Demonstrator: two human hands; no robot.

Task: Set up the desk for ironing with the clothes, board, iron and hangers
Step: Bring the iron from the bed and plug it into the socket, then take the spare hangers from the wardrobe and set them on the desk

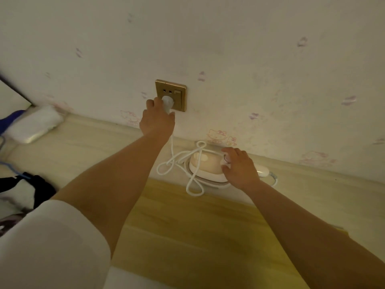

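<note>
Nearest the camera a white sleeve [48,245] covers the upper left arm, and a yellow-toned board [187,236] lies flat on the counter [87,147] under both forearms. At the left edge dark clothes [23,190] lie in a heap with a blue hanger [12,167] on top. Further on, at the board's far end and close to the wall, sits the small iron [203,165], pink and white, with its white cord [183,163] looped loosely across and beside it. The right hand [239,167] rests on the iron's handle end, fingers curled around a white knob or handle part; exactly what they pinch cannot be made out. The iron looks compact and probably light for its kind, with smooth, possibly slippery plastic, so the handle is the sensible place to hold it. The cord is limp and may snag in its own loops, so it wants leading by the plug. Farthest, the left hand [157,119] reaches up to the gold wall socket [170,95], its grip closed around the white plug [167,103], which sits at the socket's lower holes. A folded white bundle [35,124] lies far left by the wall.
</note>
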